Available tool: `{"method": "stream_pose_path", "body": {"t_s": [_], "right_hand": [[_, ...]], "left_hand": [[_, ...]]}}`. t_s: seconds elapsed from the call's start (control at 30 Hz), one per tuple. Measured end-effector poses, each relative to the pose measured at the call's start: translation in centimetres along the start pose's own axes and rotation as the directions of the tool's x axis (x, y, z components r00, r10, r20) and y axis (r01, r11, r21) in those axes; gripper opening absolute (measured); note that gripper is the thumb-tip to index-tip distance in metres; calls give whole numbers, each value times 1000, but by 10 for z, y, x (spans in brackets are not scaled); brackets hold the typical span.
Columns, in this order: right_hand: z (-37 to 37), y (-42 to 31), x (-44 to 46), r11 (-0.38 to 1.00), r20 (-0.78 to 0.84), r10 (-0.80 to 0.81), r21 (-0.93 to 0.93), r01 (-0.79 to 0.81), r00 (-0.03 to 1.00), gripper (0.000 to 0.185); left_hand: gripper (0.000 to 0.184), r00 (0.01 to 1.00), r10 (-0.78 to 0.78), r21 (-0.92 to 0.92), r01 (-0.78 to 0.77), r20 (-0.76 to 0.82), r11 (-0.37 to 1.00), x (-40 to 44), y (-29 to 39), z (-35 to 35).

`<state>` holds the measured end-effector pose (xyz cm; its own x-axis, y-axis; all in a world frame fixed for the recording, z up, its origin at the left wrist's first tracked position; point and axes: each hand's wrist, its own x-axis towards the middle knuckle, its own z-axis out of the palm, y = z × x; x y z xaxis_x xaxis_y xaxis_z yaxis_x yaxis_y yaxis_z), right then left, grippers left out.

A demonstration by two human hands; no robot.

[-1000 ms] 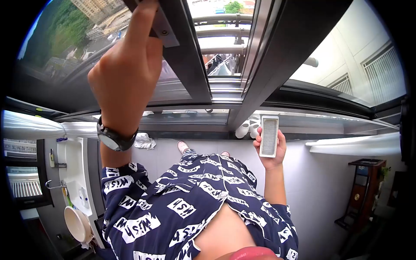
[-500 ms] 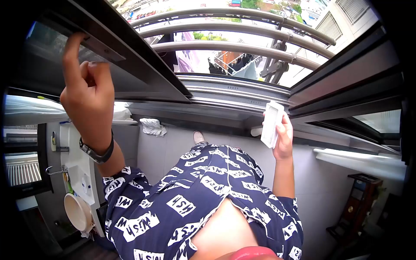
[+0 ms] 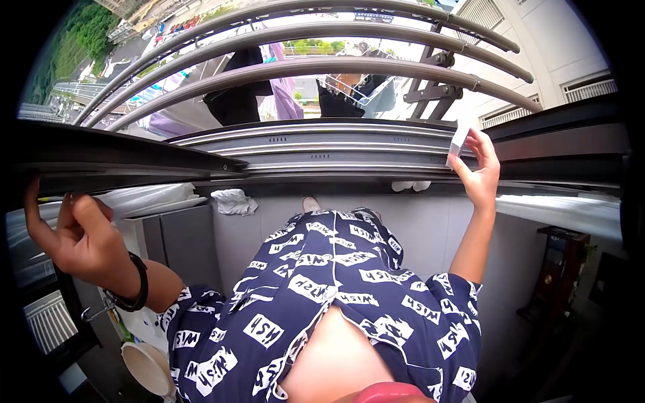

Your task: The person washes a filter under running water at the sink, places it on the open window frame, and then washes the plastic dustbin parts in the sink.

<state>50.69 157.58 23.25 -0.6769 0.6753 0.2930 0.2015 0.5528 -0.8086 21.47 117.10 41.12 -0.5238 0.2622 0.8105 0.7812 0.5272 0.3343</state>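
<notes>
Facing three rails [image 3: 322, 64]: two hands [image 3: 84, 238] [image 3: 481, 176], one holding one white slab [image 3: 459, 143].

Window track [image 3: 336, 153] ahead, rails [image 3: 322, 65] beyond; basin [image 3: 142, 371] lower left, stand [image 3: 557, 272] right; panel [image 3: 459, 138] in right hand [image 3: 480, 173].

Arms [image 3: 476, 245] spread wide, the left hand [image 3: 79, 235] half-curled, the right hand [image 3: 480, 171] upright, pinching.

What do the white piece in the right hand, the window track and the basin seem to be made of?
White piece in the right hand: perhaps plastic, by its smooth, straight edge; glare obscures its finish.
Window track: probably aluminium, satin silver, from its bright parallel ridges.
Basin: likely plastic, smooth beige, with a thin rim.
</notes>
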Motion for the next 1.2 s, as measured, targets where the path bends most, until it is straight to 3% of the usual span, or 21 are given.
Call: {"method": "stream_pose_path", "body": {"t_s": [0.13,0.43,0.53,0.6,0.67,0.73,0.8,0.9,1.07,1.2], "right_hand": [[0,13,-6,963,-147,192,220,-157,970,63],[-10,19,3,930,-21,288,246,-275,957,67],[-14,22,7,943,21,271,193,-270,962,66],[-14,19,10,974,-24,199,114,-195,980,63],[-16,18,13,976,-33,202,87,-198,979,63],[-14,18,16,976,-12,208,71,-207,978,63],[-12,16,22,977,24,213,24,-214,977,64],[-10,22,28,989,33,141,-40,-140,989,63],[-5,30,28,999,-10,45,16,-45,999,61],[-6,23,27,997,16,43,-58,-42,999,57]], "left_hand": [[50,999,38,-45,-38,20,998,2,-25,-10],[55,997,-62,-87,67,53,994,-15,-34,-10],[58,984,-175,-63,176,12,982,-46,-29,0],[53,935,-355,-111,355,24,928,-79,-29,9],[49,887,-414,-207,453,206,867,-119,-36,20],[39,799,-492,-91,551,346,830,-152,-19,46],[28,818,-345,94,342,460,935,-164,2,71],[32,865,-190,116,153,465,981,-180,16,103],[29,852,-154,126,105,500,987,-181,20,123],[28,812,-131,158,49,569,986,-174,22,130]]}}
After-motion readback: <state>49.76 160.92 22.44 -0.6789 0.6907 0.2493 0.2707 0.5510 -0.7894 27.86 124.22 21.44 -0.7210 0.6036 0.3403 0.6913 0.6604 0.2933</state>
